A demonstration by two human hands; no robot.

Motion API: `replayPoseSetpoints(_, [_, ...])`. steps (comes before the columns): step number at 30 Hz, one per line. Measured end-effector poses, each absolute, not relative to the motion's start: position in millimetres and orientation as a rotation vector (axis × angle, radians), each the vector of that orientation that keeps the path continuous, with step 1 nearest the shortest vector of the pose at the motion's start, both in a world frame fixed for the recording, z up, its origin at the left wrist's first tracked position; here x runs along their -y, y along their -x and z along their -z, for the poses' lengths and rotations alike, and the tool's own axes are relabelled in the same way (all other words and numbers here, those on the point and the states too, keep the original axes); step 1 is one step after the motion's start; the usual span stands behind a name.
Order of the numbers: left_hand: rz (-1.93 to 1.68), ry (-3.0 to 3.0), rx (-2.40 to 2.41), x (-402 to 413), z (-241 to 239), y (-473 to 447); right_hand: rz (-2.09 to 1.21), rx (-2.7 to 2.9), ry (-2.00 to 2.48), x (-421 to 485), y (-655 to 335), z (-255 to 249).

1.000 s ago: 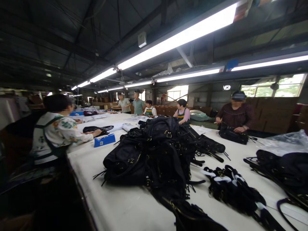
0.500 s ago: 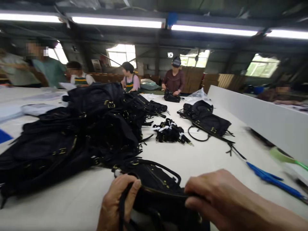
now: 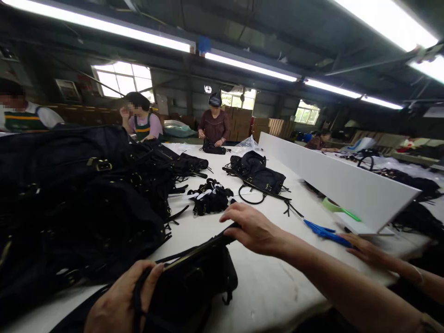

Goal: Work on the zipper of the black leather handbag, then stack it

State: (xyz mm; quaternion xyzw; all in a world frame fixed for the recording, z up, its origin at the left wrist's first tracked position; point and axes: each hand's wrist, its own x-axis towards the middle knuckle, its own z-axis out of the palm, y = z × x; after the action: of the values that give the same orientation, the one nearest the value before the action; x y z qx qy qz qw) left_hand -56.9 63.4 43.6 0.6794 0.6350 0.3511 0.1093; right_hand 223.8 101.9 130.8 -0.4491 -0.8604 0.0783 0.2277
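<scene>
Stretching now, the black bag (image 3: 199, 277) slants up off the near right corner of the pile of bags (image 3: 69, 203), over the table (image 3: 277, 289), and I'm watching both hands work it! A second ago no hands showed here; half a second ago its zip edge (image 3: 187, 255) ran almost level between them, and now the right hand (image 3: 251, 230) has gone up and outward, away from the pile, while the left hand (image 3: 120, 298) keeps the near end, just in front of the pile. What does that mean? To my eye, the edge is better drawn out and easier to inspect or handle. Fingers: on the left, thumb and fingers are pinched together on the edge, a dark strap (image 3: 136, 296) looped through that grip; on the right, thumb and forefinger nip the far end, almost no gap between them. The long axis climbs from beside the pile to a far end aimed rightward and away from it, zip edge uppermost, body hanging beneath; I can't tell whether its underside touches the table. And there, well right of the pile, a co-worker's hand (image 3: 364, 249) has appeared at the blue tool (image 3: 324, 230)!
</scene>
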Motion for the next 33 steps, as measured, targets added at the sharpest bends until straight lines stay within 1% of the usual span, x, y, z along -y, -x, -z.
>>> replayPoseSetpoints(2, [-0.944, -1.917, -1.921, -65.1, -43.3, 58.0, -0.010, 2.187, 1.136, -93.0, -217.8, -118.6])
replayPoseSetpoints(4, [-0.890, -1.852, -1.911, -66.1, -44.6, 57.6, 0.079, 2.058, 1.064, -80.4, -210.4, -105.0])
replayPoseSetpoints(7, [-0.844, -1.792, -1.879, -67.3, -47.9, 54.8, 0.107, 1.990, 1.081, -64.9, -198.5, -81.2])
replayPoseSetpoints(11, [-0.780, -1.720, -1.893, -70.1, -52.4, 51.9, 0.090, 1.936, 1.238, -61.4, -187.2, -55.0])
replayPoseSetpoints(15, [-0.731, -1.662, -1.862, -73.8, -51.9, 54.3, 0.076, 1.902, 1.296, -65.4, -182.3, -48.0])
replayPoseSetpoints(21, [-0.697, -1.651, -1.782, -74.3, -49.2, 55.2, 0.259, 2.062, 1.303, -74.3, -172.5, -46.7])
replayPoseSetpoints(23, [-0.687, -1.633, -1.782, -74.3, -51.1, 54.2, 0.249, 2.066, 1.304, -79.7, -170.9, -45.9])
replayPoseSetpoints(25, [-0.702, -1.618, -1.791, -74.7, -52.4, 54.4, 0.111, 1.986, 1.312, -84.6, -172.6, -46.6])
replayPoseSetpoints(26, [-0.719, -1.620, -1.792, -75.0, -52.5, 55.2, -0.018, 1.913, 1.316, -86.3, -174.8, -47.5])
replayPoseSetpoints(30, [-0.781, -1.636, -1.764, -77.0, -49.1, 60.6, -0.759, 1.464, 1.241, -83.6, -189.8, -52.4])
replayPoseSetpoints(31, [-0.788, -1.635, -1.758, -77.4, -48.1, 61.7, -0.890, 1.359, 1.185, -80.7, -194.0, -53.0])
replayPoseSetpoints(33, [-0.802, -1.633, -1.745, -78.3, -46.9, 63.2, -1.010, 1.239, 1.070, -73.8, -200.7, -52.9])
